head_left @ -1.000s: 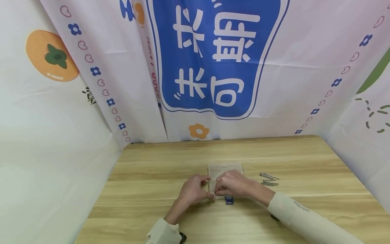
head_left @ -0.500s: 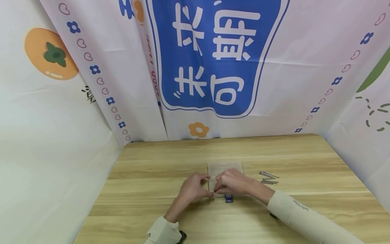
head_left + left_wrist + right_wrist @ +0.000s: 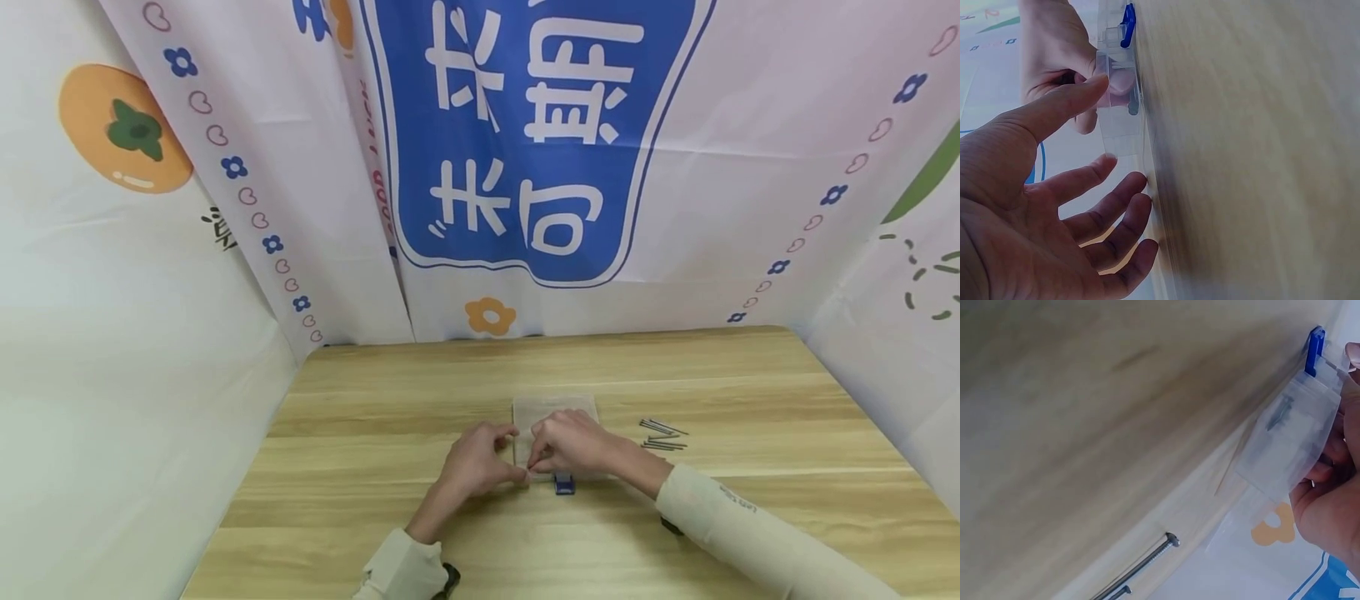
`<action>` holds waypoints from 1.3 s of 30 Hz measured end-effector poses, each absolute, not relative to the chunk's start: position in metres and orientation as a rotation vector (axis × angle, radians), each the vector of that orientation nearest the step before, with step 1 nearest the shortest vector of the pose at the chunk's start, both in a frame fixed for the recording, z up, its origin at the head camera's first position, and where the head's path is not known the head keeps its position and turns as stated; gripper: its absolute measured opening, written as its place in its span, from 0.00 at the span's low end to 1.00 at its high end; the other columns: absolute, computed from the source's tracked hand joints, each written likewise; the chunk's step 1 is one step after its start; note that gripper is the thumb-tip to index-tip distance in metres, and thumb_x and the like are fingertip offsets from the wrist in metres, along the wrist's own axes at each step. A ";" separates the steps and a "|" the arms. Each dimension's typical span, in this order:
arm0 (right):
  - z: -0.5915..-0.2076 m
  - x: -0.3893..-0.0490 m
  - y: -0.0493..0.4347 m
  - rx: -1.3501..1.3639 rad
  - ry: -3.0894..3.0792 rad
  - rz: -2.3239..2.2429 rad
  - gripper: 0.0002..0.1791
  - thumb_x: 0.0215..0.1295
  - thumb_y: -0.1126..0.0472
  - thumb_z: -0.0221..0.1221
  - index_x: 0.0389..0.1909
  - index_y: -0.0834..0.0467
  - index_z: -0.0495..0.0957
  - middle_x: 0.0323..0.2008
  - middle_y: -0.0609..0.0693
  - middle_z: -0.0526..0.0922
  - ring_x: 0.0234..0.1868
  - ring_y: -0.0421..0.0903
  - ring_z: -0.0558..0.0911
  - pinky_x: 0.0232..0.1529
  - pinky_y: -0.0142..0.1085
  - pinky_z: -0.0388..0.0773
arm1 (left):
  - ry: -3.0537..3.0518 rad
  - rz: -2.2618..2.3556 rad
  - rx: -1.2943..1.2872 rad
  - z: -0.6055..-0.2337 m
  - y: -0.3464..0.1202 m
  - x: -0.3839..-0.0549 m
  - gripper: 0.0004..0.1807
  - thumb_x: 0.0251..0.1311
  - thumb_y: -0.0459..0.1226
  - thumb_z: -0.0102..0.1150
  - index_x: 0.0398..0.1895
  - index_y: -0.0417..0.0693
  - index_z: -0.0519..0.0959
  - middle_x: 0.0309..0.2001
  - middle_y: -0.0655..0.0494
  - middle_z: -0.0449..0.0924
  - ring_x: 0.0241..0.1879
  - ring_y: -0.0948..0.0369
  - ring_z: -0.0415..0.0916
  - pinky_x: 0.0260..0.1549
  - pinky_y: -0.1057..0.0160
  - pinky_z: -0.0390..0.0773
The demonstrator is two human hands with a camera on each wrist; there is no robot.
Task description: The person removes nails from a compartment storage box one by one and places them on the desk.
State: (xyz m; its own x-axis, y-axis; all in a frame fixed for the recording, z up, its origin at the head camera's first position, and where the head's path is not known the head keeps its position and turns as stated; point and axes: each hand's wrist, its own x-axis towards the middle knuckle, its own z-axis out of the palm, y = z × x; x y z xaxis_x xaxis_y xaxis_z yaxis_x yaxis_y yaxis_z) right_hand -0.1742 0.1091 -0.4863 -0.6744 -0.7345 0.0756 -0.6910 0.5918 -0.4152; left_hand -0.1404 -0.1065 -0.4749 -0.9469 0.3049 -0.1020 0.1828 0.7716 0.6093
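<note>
A clear plastic box (image 3: 528, 408) with a blue latch (image 3: 564, 484) on its near side lies on the wooden table. My left hand (image 3: 476, 462) is at its near left corner. The thumb (image 3: 1091, 92) touches the near wall, and the other fingers spread loosely along the left side. My right hand (image 3: 572, 442) reaches over the box from the right, its fingers bunched at the same corner. Through the clear wall, a fingertip (image 3: 1122, 79) shows beside a grey nail-like piece (image 3: 1281, 413) inside. Whether the right fingers pinch it is hidden.
To the right of the box lie several loose nails (image 3: 666, 445), their shafts and one head showing close in the right wrist view. A printed white cloth (image 3: 675, 250) hangs behind the table's (image 3: 420, 375) far edge and along both sides.
Both hands stay at the box's near left corner with only slight finger shifts. The head view has tilted a little, so the table sits slightly higher in it.
</note>
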 end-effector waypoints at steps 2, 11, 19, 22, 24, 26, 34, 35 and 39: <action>-0.487 -0.176 0.110 -1.229 2.703 -0.638 0.02 0.62 0.51 0.77 0.33 0.43 0.94 0.23 0.31 0.73 0.23 0.28 0.66 0.26 0.25 0.61 | 2.769 0.918 0.377 -0.475 -0.106 -0.141 0.38 0.48 0.47 0.86 0.64 0.48 0.85 0.50 0.50 0.85 0.47 0.54 0.80 0.45 0.50 0.82; -0.490 -0.183 0.110 -1.431 2.651 -0.571 0.03 0.67 0.53 0.74 0.34 0.47 0.93 0.27 0.32 0.78 0.24 0.24 0.69 0.26 0.22 0.66 | 2.772 0.913 0.374 -0.474 -0.106 -0.144 0.38 0.47 0.47 0.87 0.64 0.48 0.85 0.51 0.49 0.86 0.47 0.54 0.80 0.44 0.50 0.82; -0.490 -0.183 0.110 -1.489 2.619 -0.566 0.04 0.69 0.55 0.73 0.36 0.49 0.93 0.29 0.35 0.80 0.27 0.22 0.73 0.30 0.20 0.73 | 2.762 0.920 0.366 -0.475 -0.108 -0.144 0.39 0.47 0.48 0.87 0.64 0.48 0.85 0.52 0.48 0.86 0.50 0.52 0.82 0.47 0.48 0.83; -0.489 -0.182 0.112 -1.453 2.607 -0.588 0.03 0.68 0.55 0.73 0.37 0.48 0.94 0.28 0.33 0.78 0.27 0.22 0.73 0.31 0.21 0.73 | 2.762 0.926 0.365 -0.474 -0.108 -0.143 0.39 0.47 0.48 0.87 0.64 0.48 0.85 0.52 0.48 0.86 0.50 0.52 0.82 0.48 0.47 0.83; -0.488 -0.183 0.113 -1.434 2.600 -0.586 0.03 0.69 0.54 0.73 0.38 0.47 0.94 0.28 0.32 0.77 0.27 0.23 0.72 0.32 0.22 0.73 | 2.761 0.927 0.363 -0.474 -0.108 -0.143 0.39 0.47 0.48 0.87 0.64 0.48 0.85 0.52 0.48 0.87 0.51 0.51 0.82 0.48 0.47 0.83; -0.486 -0.183 0.114 -1.423 2.586 -0.584 0.03 0.69 0.54 0.72 0.38 0.46 0.94 0.28 0.31 0.77 0.27 0.23 0.71 0.31 0.22 0.72 | 2.754 0.935 0.358 -0.473 -0.107 -0.142 0.39 0.46 0.48 0.88 0.64 0.48 0.85 0.53 0.47 0.87 0.52 0.51 0.83 0.49 0.46 0.84; -0.481 -0.185 0.118 -1.429 2.566 -0.550 0.05 0.66 0.56 0.74 0.41 0.46 0.95 0.30 0.34 0.75 0.31 0.27 0.68 0.35 0.23 0.73 | 2.708 0.934 0.448 -0.471 -0.110 -0.144 0.41 0.49 0.45 0.87 0.69 0.49 0.82 0.57 0.48 0.84 0.54 0.51 0.81 0.52 0.48 0.83; -0.480 -0.185 0.118 -1.430 2.571 -0.543 0.05 0.66 0.56 0.74 0.41 0.46 0.95 0.31 0.35 0.75 0.32 0.28 0.69 0.35 0.23 0.73 | 2.701 0.925 0.479 -0.471 -0.111 -0.144 0.42 0.50 0.44 0.87 0.70 0.49 0.81 0.56 0.49 0.84 0.53 0.53 0.81 0.51 0.50 0.83; -0.479 -0.184 0.118 -1.448 2.581 -0.521 0.05 0.65 0.55 0.75 0.41 0.47 0.94 0.37 0.36 0.76 0.36 0.28 0.72 0.38 0.23 0.76 | 2.675 0.891 0.560 -0.473 -0.112 -0.147 0.42 0.52 0.42 0.86 0.72 0.51 0.80 0.54 0.51 0.83 0.49 0.56 0.78 0.46 0.57 0.80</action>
